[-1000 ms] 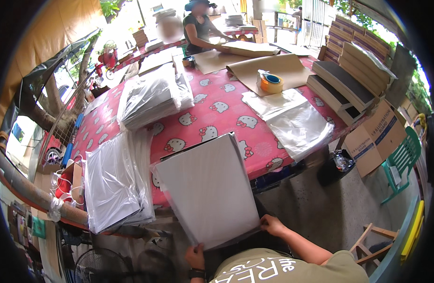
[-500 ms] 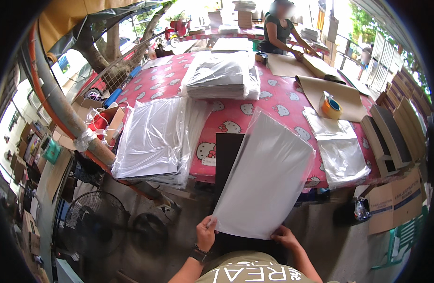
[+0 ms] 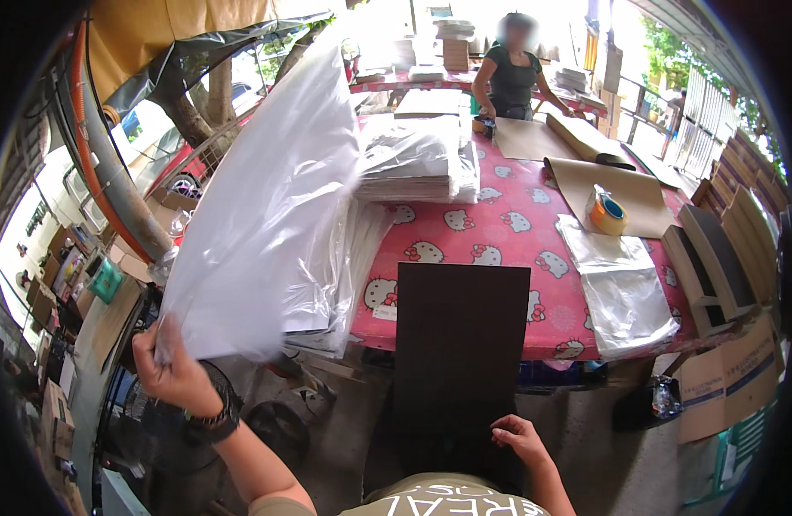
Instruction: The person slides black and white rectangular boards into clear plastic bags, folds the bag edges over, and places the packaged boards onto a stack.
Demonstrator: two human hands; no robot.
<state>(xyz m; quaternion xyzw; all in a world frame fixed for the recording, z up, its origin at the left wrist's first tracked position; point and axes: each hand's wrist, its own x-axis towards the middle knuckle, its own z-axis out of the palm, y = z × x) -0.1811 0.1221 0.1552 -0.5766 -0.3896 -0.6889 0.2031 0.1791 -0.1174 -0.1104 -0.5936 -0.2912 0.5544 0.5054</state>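
Observation:
My left hand [image 3: 179, 374] is closed on the lower corner of a large white sheet in a clear plastic sleeve [image 3: 271, 189]. This sheet is raised at the left, tilted and slightly blurred, and hides much of the stack of plastic-sleeved sheets [image 3: 361, 258] behind it. A flat black board [image 3: 462, 335] stretches from the table edge toward my body. Beside its lower right edge is my right hand [image 3: 518, 437], fingers loosely bent and apart, with nothing in them.
The pink patterned table [image 3: 447, 234] bears another sleeved stack [image 3: 409, 163], clear plastic sleeves [image 3: 624, 292], brown paper [image 3: 615, 193] and a tape roll [image 3: 608, 213]. Across it stands a person [image 3: 514, 82]. A fan [image 3: 159, 421] is at the lower left; cardboard [image 3: 730, 370] stands at the right.
My left hand has carried the sleeved sheet up and left, off the black board, which now shows fully. My right hand has let go of the sheet. The person across has straightened up.

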